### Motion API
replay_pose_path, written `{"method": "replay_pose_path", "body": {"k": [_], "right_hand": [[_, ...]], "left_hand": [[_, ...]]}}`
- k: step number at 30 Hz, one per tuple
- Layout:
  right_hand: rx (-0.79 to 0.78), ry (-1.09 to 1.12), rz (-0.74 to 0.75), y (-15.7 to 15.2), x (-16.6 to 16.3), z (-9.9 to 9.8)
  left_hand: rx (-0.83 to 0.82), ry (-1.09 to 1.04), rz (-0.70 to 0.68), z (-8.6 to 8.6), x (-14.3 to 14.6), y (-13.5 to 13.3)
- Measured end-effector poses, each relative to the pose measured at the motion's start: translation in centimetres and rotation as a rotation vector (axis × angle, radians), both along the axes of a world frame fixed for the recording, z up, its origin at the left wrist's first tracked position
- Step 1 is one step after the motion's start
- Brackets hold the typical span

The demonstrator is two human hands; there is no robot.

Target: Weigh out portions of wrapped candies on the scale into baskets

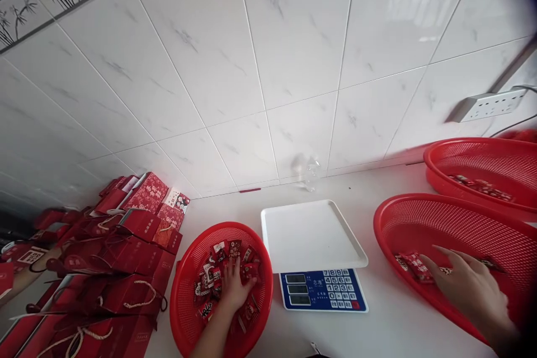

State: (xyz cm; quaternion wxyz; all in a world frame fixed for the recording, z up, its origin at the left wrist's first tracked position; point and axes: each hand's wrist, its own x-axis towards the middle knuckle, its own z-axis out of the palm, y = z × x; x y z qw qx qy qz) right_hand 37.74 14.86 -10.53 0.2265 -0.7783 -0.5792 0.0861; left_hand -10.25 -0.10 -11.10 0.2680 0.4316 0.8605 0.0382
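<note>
My left hand (pixel 235 291) rests with spread fingers on small red wrapped packets (pixel 208 278) inside a round red mesh basket (pixel 178 291). It grips none of them that I can see. Farther right, my right hand (pixel 467 285) reaches into a larger red basket (pixel 384 224). Its fingers are apart, with the tips near a few red packets (pixel 415 266) at the bottom. A digital scale with a white tray (pixel 308 235) and a blue keypad panel (pixel 323 291) stands between the two baskets.
Red gift boxes with rope handles (pixel 138 291) crowd the left side. Another person's arm (pixel 31 277) shows behind them. One more red basket (pixel 432 170) holds packets at the back right. A clear plastic item (pixel 311 173) lies by the tiled wall, under a power strip (pixel 489 105) farther right.
</note>
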Motion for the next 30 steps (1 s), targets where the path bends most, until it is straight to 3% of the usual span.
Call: {"method": "replay_pose_path", "body": {"k": [4,7,10,15,19,23,25,28,30], "right_hand": [[-0.049,0.075,0.116,0.1,-4.2,3.1],[-0.025,0.160,0.207,-0.2,-6.2,4.3],[-0.043,0.211,0.236,-0.5,-7.1,4.4],[-0.080,0.212,0.254,-0.8,-7.5,3.9],[-0.104,0.210,0.277,-0.9,-8.0,4.0],[-0.054,0.235,0.321,-1.1,-8.8,3.6],[-0.020,0.272,0.352,-1.0,-9.0,3.0],[0.000,0.333,0.390,-0.9,-9.1,2.3],[0.006,0.348,0.405,-1.0,-9.0,2.0]], "left_hand": [[-0.118,0.074,0.007,-0.7,1.3,1.8],[0.004,0.070,-0.021,-1.2,1.3,1.7],[0.126,-0.023,-0.019,-1.1,0.1,0.9],[0.134,-0.145,0.080,0.8,-3.1,-1.0],[-0.038,-0.170,0.081,2.2,-4.6,-3.4],[-0.283,-0.019,0.029,1.5,-3.8,-5.1],[-0.197,-0.025,0.036,0.8,-3.4,-5.3],[0.023,-0.242,0.152,0.5,-3.7,-4.7],[0.082,-0.346,0.215,0.8,-4.4,-4.1]]}}
